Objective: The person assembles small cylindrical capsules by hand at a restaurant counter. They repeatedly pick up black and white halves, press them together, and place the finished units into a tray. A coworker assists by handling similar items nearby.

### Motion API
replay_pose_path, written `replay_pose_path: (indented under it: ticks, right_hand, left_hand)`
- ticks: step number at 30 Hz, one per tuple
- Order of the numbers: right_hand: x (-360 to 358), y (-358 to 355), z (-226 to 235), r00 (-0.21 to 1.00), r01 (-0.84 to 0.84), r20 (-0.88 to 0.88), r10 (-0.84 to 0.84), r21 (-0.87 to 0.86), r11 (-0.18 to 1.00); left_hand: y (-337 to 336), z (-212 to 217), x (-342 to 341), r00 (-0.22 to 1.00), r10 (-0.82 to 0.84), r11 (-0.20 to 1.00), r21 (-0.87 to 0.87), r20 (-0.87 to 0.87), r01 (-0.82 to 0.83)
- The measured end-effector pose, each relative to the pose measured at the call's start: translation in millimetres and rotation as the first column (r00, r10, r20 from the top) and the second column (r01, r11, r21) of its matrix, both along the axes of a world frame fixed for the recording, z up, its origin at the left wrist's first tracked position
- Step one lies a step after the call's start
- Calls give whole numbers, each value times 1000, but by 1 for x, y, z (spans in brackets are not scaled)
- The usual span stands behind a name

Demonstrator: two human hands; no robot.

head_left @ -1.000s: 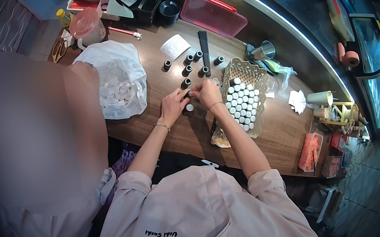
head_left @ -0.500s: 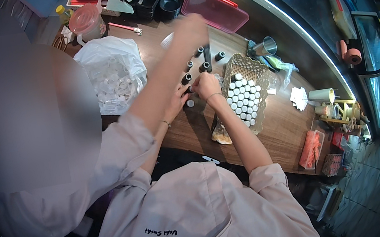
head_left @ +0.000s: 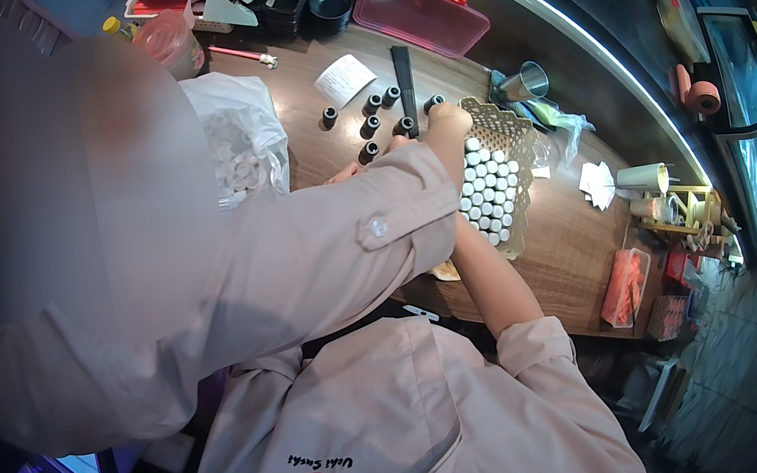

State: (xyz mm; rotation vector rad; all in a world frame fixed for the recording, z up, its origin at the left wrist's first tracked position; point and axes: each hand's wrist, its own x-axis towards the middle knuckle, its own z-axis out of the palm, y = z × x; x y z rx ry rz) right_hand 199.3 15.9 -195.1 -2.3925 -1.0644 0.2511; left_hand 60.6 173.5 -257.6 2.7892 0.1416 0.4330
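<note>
Another person's sleeved arm (head_left: 329, 245) reaches across from the left and covers most of my hands. Just above that sleeve, a few fingers of my left hand (head_left: 344, 173) show close to a small dark bottle (head_left: 368, 153). A bit of my right hand (head_left: 399, 143) peeks out below another uncapped dark bottle (head_left: 403, 127); what either hand holds is hidden. My right forearm (head_left: 497, 286) passes under the sleeve. The other person's hand (head_left: 448, 120) is by the far left edge of a woven basket (head_left: 509, 127) full of white-capped bottles (head_left: 488, 182).
Several more dark bottles (head_left: 369, 127) stand on the wooden counter (head_left: 558, 250), beside a black strip (head_left: 405, 80) and a white paper (head_left: 345, 79). A plastic bag (head_left: 259, 105) of small clear pieces lies left. Behind are a pink lidded container (head_left: 420, 11) and a metal cup (head_left: 525, 81).
The other person's arm has swung down and right from the back of the counter, now covering my hands and wrists. The white paper and black strip have come into fuller view.
</note>
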Motion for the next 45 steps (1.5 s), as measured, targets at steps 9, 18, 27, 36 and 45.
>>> replay_pose_path:
  ticks: [9, 18, 27, 36, 45]
  right_hand:
    - [-24, -43, 3, 988, 90, -131, -85, 37, 995]
    - [-54, -38, -23, 990, 92, -99, -96, -44, 995]
    - [-53, -21, -51, 990, 128, -40, -135, -143, 981]
    - [-36, -9, -28, 976, 215, 2, -219, -208, 954]
    - [-37, -12, -28, 987, 157, 28, -156, -58, 986]
  left_hand:
    - [7, 27, 13, 980, -156, 969, 171, -127, 177]
    - [-9, 48, 52, 867, -391, 849, 241, -309, 470]
    - [-11, 79, 174, 624, -468, 681, 194, -626, 706]
    - [-24, 34, 109, 926, -269, 957, -178, -264, 228]
    - [-33, 6, 12, 968, 251, 743, -640, -7, -197]
